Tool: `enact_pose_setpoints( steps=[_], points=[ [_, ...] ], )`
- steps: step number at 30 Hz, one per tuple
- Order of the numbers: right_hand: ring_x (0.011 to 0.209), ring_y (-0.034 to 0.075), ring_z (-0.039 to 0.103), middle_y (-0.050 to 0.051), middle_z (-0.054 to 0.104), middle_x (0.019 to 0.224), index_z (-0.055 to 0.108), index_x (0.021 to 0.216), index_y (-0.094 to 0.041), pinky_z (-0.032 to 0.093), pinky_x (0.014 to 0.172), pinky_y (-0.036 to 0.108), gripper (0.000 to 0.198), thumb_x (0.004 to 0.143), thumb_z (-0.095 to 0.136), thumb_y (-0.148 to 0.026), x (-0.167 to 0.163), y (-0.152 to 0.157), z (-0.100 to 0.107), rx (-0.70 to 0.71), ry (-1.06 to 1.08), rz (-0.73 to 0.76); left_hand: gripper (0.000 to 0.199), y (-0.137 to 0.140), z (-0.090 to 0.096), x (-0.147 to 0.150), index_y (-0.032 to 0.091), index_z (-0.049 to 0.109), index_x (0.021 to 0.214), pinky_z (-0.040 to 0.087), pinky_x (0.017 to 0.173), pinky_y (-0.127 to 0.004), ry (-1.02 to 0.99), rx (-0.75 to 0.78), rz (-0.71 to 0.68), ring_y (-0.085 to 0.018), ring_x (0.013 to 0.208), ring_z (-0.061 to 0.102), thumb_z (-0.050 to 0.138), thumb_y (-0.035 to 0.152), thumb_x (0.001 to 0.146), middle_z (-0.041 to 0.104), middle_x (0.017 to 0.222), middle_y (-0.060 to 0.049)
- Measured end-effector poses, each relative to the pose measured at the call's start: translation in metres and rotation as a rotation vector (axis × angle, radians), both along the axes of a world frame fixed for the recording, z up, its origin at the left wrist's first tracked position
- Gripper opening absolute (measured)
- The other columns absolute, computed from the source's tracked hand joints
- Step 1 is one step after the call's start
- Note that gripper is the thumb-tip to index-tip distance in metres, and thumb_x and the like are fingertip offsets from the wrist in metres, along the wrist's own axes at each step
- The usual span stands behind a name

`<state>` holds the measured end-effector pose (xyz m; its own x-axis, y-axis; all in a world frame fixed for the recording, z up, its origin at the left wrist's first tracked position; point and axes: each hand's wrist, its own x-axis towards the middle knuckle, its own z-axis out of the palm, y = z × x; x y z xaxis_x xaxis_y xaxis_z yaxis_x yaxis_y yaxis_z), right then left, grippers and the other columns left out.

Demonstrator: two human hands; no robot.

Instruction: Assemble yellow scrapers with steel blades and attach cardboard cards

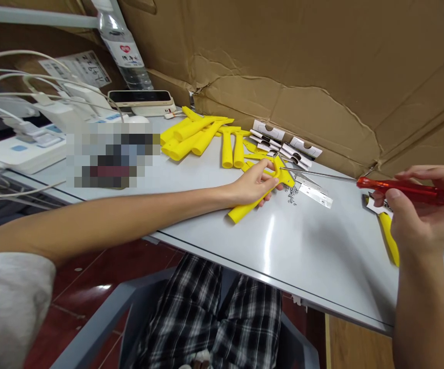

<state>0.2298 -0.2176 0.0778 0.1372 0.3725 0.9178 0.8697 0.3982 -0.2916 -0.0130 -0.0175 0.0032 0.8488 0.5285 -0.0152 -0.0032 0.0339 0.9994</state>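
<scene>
My left hand (258, 183) is closed around a yellow plastic handle (245, 210) with a flat, wider head, held just over the table. In my right hand (423, 210) is a screwdriver (402, 189) with a clear red grip. Its long shaft points left, and the tip meets or nearly meets the head of the yellow handle. Just right of my left hand lie a small heap of screws (292, 196) and flat metal blades (316, 193). Behind them are white folded card sleeves (302, 154) and more yellow handles (194, 136).
A yellow-handled tool (389, 238) lies near my right wrist. At the left stand a power strip (25, 151) with tangled white cables, a phone (141, 97) and a water bottle (124, 48). Cardboard (283, 61) walls the table's back. A blurred patch covers part of the left side.
</scene>
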Motion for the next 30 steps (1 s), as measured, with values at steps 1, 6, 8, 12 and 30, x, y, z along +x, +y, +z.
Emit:
enact_pose_setpoints(
  steps=[1, 6, 8, 12, 30],
  points=[
    [0.084, 0.016, 0.066, 0.004, 0.064, 0.097, 0.056, 0.098, -0.019, 0.061, 0.062, 0.031, 0.046, 0.061, 0.082, -0.027, 0.002, 0.001, 0.000, 0.006, -0.011, 0.006, 0.017, 0.000, 0.000, 0.000, 0.025, 0.037, 0.109, 0.043, 0.045, -0.021, 0.001, 0.000, 0.001, -0.006, 0.050, 0.054, 0.051, 0.015, 0.105, 0.073, 0.097, -0.006],
    [0.084, 0.018, 0.067, 0.005, 0.064, 0.095, 0.057, 0.096, -0.018, 0.062, 0.064, 0.034, 0.050, 0.056, 0.085, -0.028, 0.006, 0.002, -0.001, 0.029, 0.005, 0.091, 0.016, -0.001, 0.000, 0.000, 0.025, 0.038, 0.109, 0.043, 0.045, -0.019, -0.020, -0.001, -0.006, -0.006, 0.051, 0.054, 0.051, 0.017, 0.106, 0.073, 0.097, -0.006],
    [0.081, 0.018, 0.067, 0.004, 0.063, 0.093, 0.057, 0.097, -0.018, 0.062, 0.061, 0.034, 0.048, 0.056, 0.082, -0.023, 0.003, 0.002, -0.001, 0.009, 0.036, 0.072, 0.015, -0.001, 0.000, 0.000, 0.025, 0.038, 0.109, 0.043, 0.044, -0.019, -0.014, 0.002, -0.003, -0.006, 0.051, 0.054, 0.050, 0.016, 0.106, 0.073, 0.096, -0.006],
    [0.074, 0.016, 0.066, 0.002, 0.063, 0.089, 0.058, 0.099, -0.018, 0.060, 0.053, 0.029, 0.048, 0.056, 0.080, -0.019, -0.003, 0.000, 0.000, -0.021, 0.059, 0.046, 0.015, -0.001, 0.001, 0.000, 0.025, 0.038, 0.109, 0.043, 0.045, -0.021, -0.002, 0.008, 0.000, -0.006, 0.051, 0.054, 0.049, 0.015, 0.106, 0.073, 0.097, -0.006],
    [0.057, 0.017, 0.067, 0.000, 0.062, 0.073, 0.060, 0.085, -0.014, 0.050, 0.040, 0.021, 0.031, 0.067, 0.083, -0.027, -0.010, -0.004, -0.002, -0.017, 0.063, -0.172, 0.016, 0.000, -0.001, 0.000, 0.025, 0.037, 0.109, 0.043, 0.045, -0.019, -0.018, 0.007, -0.008, -0.006, 0.050, 0.054, 0.050, 0.016, 0.106, 0.073, 0.097, -0.006]
  ],
)
